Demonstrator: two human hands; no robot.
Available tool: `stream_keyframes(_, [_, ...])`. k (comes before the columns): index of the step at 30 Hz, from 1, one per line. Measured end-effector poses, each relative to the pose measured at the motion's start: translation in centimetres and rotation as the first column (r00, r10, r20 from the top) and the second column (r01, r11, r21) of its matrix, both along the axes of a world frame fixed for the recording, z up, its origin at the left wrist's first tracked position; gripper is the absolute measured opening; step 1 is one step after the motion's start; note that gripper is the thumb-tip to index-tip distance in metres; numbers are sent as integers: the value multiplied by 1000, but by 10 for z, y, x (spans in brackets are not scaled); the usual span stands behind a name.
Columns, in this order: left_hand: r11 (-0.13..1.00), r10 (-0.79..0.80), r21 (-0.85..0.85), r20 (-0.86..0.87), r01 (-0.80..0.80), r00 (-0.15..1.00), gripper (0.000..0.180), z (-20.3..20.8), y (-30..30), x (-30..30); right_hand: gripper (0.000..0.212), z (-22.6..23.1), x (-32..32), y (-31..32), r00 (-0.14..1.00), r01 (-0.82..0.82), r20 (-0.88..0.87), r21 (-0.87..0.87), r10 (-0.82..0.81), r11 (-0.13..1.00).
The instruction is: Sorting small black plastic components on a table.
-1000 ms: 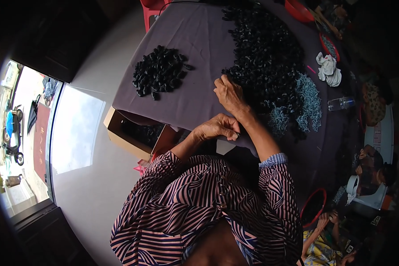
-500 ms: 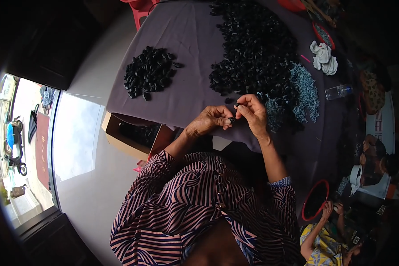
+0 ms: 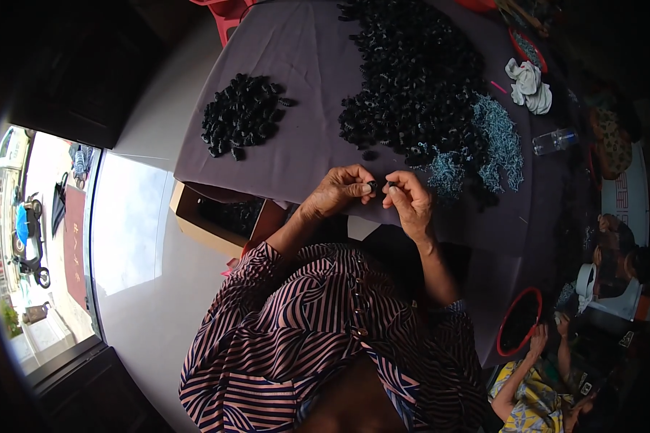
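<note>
Over the near edge of the cloth-covered table [image 3: 303, 86], my left hand [image 3: 343, 191] pinches a small black ridged part [image 3: 372, 186] between thumb and fingers. Just to its right, my right hand [image 3: 413, 202] is closed on another small black piece [image 3: 391, 185], too small to make out fully. The two pieces are close together but apart. Beyond my hands lies a large heap of black ridged parts [image 3: 412, 79], with one loose part [image 3: 370, 155] at its near side. Small blue-grey pieces [image 3: 497, 141] are piled against the heap's right side.
A smaller pile of black parts [image 3: 242, 112] lies on the left. An open cardboard box [image 3: 217, 229] with black parts sits below the table's edge. White cloth [image 3: 529, 86] and a clear plastic bottle [image 3: 555, 141] are at the right. Another person holds a red-rimmed basket [image 3: 520, 321] at lower right.
My right hand has come down and nearer to me, away from the heap, bringing its small piece level with the part in my left hand. My left hand has shifted slightly.
</note>
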State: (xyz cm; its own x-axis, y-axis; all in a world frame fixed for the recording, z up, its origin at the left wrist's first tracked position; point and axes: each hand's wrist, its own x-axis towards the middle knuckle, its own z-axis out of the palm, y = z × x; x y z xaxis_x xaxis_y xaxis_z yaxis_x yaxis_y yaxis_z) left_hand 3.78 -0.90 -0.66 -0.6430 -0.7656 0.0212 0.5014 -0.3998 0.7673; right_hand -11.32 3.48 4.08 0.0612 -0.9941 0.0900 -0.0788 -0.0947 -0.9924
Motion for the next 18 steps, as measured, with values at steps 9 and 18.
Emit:
stream_keyframes(9, [1000, 19, 1, -12, -19, 1000, 9, 3, 1, -4, 9, -9, -10, 0, 971, 105, -208, -61, -115, 993])
stream_keyframes(18, [1000, -1, 1, 19, 1, 1000, 8, 1, 0, -2, 8, 3, 2, -1, 951, 44, 292, 197, -102, 979])
